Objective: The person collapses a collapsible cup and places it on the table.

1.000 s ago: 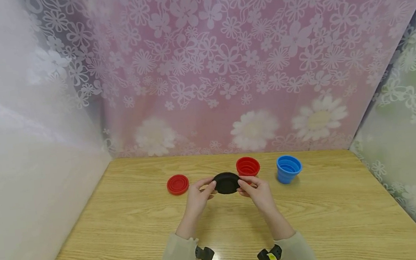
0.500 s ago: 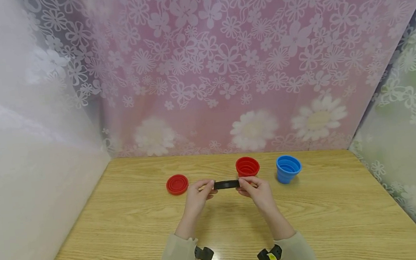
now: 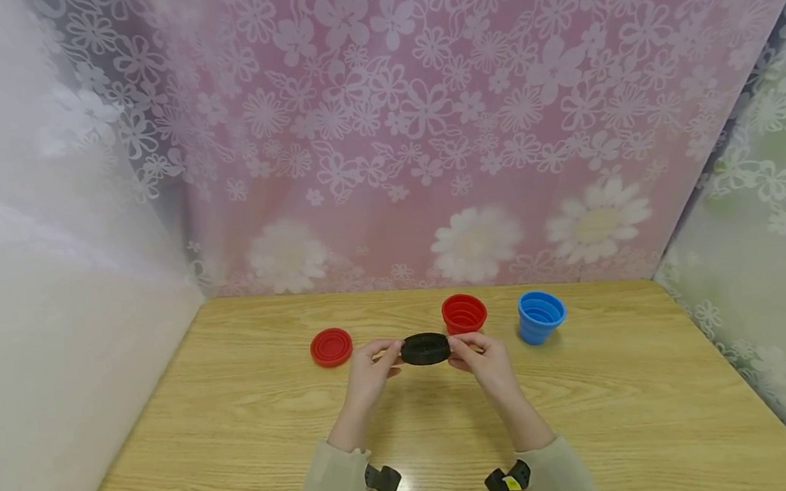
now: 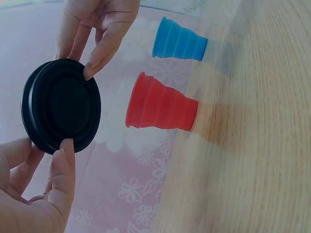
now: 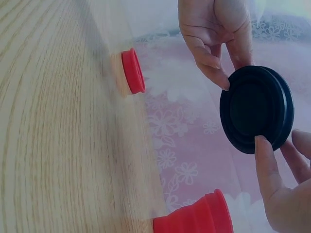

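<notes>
A black collapsible cup point(image 3: 425, 349), folded flat into a round disc, is held up over the table between both hands. My left hand point(image 3: 369, 374) pinches its left edge between thumb and fingers. On the opposite edge, my right hand point(image 3: 485, 362) pinches it the same way. Both wrist views show stepped rings on the black cup's face point(image 4: 68, 104). Behind the right hand stands an opened red cup point(image 3: 464, 313), its lower part partly hidden in the head view. A flattened red cup point(image 3: 332, 347) lies left of the left hand.
An opened blue cup point(image 3: 541, 317) stands to the right of the red one, near the back of the wooden table point(image 3: 242, 446). Flowered curtains point(image 3: 382, 122) hang behind the table and along its sides.
The black cup has been tilted in the fingers: its hollow face showed first, then its thin edge, now a ridged face at a slant. Both hands keep their grip.
</notes>
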### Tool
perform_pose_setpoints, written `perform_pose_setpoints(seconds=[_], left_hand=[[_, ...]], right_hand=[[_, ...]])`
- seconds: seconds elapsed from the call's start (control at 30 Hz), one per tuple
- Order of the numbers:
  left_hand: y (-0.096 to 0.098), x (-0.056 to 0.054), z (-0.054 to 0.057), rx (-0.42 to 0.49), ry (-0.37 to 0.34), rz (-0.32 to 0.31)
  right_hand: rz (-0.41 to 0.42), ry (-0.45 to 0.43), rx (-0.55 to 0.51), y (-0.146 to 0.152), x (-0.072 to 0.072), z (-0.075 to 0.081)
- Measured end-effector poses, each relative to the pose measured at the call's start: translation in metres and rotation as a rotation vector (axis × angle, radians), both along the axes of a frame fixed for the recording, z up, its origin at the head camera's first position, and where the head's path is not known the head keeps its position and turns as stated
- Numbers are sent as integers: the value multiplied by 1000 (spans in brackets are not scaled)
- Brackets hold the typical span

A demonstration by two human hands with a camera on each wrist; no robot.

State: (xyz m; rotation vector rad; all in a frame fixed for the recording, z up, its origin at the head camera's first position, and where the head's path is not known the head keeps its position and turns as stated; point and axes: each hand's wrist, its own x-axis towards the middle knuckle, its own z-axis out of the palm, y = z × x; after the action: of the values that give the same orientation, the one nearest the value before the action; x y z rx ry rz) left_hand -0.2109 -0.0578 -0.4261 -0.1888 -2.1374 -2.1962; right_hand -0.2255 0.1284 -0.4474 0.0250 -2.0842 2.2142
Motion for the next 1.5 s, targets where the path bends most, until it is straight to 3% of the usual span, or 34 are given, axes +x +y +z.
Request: perform_pose_setpoints(seconds=[0.17, 0.2, 0.3, 0.53, 0.57, 0.63, 0.77, 0.8, 0.83, 0.97, 1.1, 1.2, 1.33, 1.5], left_hand=[[-2, 1, 1, -10, 3, -13], [-2, 1, 1, -16, 4, -16], [-2, 2, 1, -27, -1, -19], [-2, 3, 2, -25, -7, -18], [-2, 3, 3, -22, -6, -18], [-2, 2, 3, -16, 2, -20], [-2, 2, 3, 5, 7, -22], [-2, 2, 3, 9, 5, -22], [-2, 2, 3, 12, 0, -21], [-2, 3, 3, 13, -17, -16], [-2, 3, 3, 6, -25, -14], [-2, 2, 1, -1, -25, -12], [-4, -3, -8, 3, -20, -16], [-5, -11, -21, 21, -20, -15]], right_hand=[[18, 10, 6, 1, -1, 0], [-1, -8, 16, -3, 7, 13], [3, 49, 12, 0, 0, -4], [34, 108, 8, 16, -39, -71], [49, 129, -9, 15, -36, -64], [30, 126, 5, 16, -43, -75], [2, 124, -30, 15, -48, -81], [-22, 105, -23, 16, -56, -94], [-24, 106, -34, 16, -56, -94], [29, 157, -83, 16, -51, -90], [43, 167, -66, 5, -22, -45], [-3, 83, -9, -5, 2, -5], [0, 1, 19, -8, 7, 8], [1, -10, 14, -9, 6, 7]])
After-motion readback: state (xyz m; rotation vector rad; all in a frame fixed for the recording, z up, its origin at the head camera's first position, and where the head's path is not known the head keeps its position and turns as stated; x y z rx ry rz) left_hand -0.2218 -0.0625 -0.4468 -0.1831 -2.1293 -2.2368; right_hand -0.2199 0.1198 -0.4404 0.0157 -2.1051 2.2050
